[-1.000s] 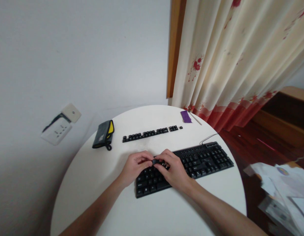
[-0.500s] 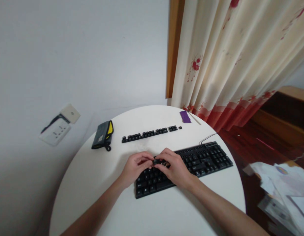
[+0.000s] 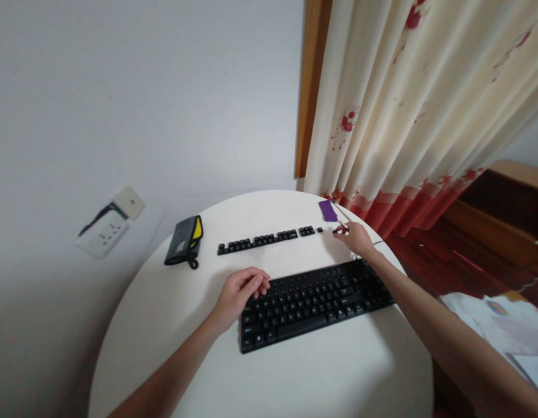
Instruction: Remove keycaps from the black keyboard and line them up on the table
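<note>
A black keyboard [image 3: 301,307] lies across the white round table. Over its upper left corner hovers my left hand [image 3: 242,290], fingers loosely curled and a little apart, with nothing visible in them. My right hand [image 3: 356,239] is beyond the keyboard's right part, low over the table. Its fingertips pinch a small black keycap [image 3: 335,231]. Just left of that, a single loose keycap [image 3: 320,230] rests at the end of a row of black keycaps [image 3: 264,239]. A thin light stick-like thing [image 3: 342,213] lies behind my right fingers, partly hidden by them.
A dark pouch with yellow trim [image 3: 184,241] sits at the table's left edge. Near the far edge is a purple cloth piece [image 3: 328,211]. The wall with a socket [image 3: 103,233] stands left, a curtain [image 3: 382,116] behind right. Papers [image 3: 499,325] lie beyond the table's right side.
My right hand has left the keyboard, going right and away from me to the end of the keycap row, with the keycap. My left hand stays over the keyboard, its pinch loosened.
</note>
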`<state>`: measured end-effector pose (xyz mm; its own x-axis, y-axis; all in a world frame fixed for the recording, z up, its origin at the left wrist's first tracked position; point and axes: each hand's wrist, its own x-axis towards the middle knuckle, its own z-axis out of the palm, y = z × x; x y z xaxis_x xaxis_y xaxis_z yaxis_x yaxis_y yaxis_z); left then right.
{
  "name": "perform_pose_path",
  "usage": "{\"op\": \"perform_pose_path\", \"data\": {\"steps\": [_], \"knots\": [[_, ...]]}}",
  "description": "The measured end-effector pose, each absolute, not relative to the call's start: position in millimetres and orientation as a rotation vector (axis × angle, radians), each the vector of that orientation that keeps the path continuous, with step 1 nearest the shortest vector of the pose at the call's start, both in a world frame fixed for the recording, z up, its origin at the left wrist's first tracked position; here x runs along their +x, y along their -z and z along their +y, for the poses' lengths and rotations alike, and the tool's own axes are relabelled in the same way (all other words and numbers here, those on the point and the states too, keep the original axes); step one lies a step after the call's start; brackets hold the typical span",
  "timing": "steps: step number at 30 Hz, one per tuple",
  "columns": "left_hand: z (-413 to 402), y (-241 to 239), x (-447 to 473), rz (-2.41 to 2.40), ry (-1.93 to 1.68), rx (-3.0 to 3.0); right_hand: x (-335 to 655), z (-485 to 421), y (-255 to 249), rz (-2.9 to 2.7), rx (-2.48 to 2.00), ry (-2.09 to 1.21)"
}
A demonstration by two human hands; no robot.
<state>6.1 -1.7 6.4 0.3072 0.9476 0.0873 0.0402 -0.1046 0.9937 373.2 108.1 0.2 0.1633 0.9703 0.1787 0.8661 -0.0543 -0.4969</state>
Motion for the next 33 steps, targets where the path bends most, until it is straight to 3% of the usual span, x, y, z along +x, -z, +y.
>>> {"op": "perform_pose_path", "data": {"steps": [11,33], "knots": [[2.1,-4.4,2.2,0.999,-1.010,1.486,376.3,130.6,30.4,-1.688,-2.080,-0.357],[1.3,-9.9,3.2,1.021,-1.012,1.484,360.2,148.9,31.1,-1.743,-2.093,-0.342]]}}
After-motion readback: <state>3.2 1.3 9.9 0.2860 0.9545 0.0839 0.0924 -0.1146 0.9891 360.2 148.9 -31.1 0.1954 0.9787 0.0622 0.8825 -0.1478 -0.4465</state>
